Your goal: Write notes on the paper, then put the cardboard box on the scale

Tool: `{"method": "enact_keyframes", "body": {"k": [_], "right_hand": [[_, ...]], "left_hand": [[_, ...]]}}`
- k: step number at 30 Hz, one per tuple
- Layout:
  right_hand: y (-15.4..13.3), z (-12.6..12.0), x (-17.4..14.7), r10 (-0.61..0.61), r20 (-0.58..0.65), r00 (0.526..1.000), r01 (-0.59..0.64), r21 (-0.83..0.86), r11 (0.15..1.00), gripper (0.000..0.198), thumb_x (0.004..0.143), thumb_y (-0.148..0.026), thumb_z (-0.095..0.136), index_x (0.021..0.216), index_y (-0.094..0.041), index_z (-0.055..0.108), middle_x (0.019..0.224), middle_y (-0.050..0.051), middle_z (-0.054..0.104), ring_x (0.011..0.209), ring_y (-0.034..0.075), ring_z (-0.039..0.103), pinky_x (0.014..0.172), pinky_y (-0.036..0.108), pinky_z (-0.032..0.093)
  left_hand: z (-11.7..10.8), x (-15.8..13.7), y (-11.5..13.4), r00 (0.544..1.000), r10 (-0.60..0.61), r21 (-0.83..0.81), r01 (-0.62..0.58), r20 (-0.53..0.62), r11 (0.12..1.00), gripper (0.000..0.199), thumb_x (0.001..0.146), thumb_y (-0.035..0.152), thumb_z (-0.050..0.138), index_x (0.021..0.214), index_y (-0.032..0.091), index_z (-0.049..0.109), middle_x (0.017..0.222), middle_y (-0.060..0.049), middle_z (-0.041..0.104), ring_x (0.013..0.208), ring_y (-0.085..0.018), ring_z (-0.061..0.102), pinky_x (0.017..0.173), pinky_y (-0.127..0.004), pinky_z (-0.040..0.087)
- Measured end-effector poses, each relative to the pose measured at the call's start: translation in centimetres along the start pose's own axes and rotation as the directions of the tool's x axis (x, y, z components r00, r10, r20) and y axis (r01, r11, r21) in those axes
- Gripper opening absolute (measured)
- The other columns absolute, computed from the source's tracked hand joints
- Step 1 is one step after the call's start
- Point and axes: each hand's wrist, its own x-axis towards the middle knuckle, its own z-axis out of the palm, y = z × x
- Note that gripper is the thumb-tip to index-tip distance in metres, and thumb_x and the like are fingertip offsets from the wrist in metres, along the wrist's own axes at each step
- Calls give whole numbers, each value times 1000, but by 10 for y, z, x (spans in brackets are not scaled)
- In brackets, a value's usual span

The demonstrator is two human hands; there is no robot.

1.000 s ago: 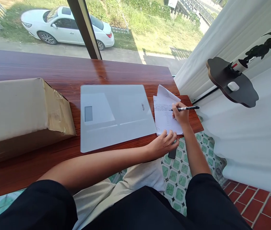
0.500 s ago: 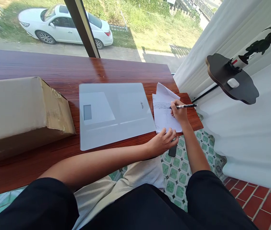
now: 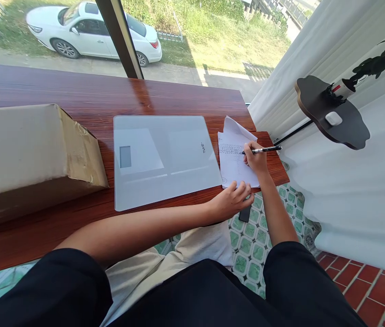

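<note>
You are sitting at a long reddish wooden counter (image 3: 76, 104) that is running along a window, with a big cardboard box (image 3: 32, 150) lying on its left part and a flat pale glass scale (image 3: 165, 159) lying in the middle. Just beside the scale's right edge, at the counter's right end, the white sheets of paper (image 3: 235, 161) are lying flat, printed lines showing across the upper part and one back sheet curling up behind.

Your right hand (image 3: 256, 160) is resting on the right side of the paper, its fingers pinching the black pen (image 3: 263, 149). The pen's long axis is running nearly level, left to right: the tip is pointing left and touching the sheet just under the printed lines, while the barrel is sticking out to the right past your knuckles, over the bare wood. So the writing spot is lying to the left of your fingertips, toward the scale.

Your left hand (image 3: 231, 202) is reaching across from the left, its fingers loosely curled and lying close together, the tips pressing on the paper's near edge at the counter's rim. A small dark object (image 3: 246, 213) is showing just under that hand, below the counter edge; you cannot tell what it is. The right hand is the nearer one to the pen tip; the left is merely pinning the sheet.
</note>
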Motion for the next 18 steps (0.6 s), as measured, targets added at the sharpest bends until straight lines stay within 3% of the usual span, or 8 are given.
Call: {"method": "enact_keyframes", "body": {"k": [9, 18], "right_hand": [[2, -1, 0, -43, -5, 999, 43, -8, 999, 39, 98, -48, 51, 70, -21, 46, 49, -3, 52, 38, 10, 47, 42, 24, 41], [-1, -1, 0, 15, 1, 1000, -15, 19, 1000, 36, 95, -44, 53, 69, -20, 48, 48, -3, 51, 37, 10, 47, 39, 23, 39]], "left_hand": [[1, 1, 0, 1000, 1, -17, -1, 3, 1000, 40, 96, 22, 48, 134, 17, 56, 138, -18, 58, 121, -28, 56, 93, -41, 43], [-2, 1, 0, 1000, -4, -29, 4, 5, 1000, 40, 95, 22, 49, 134, 17, 56, 138, -18, 59, 120, -28, 56, 93, -41, 43]]}}
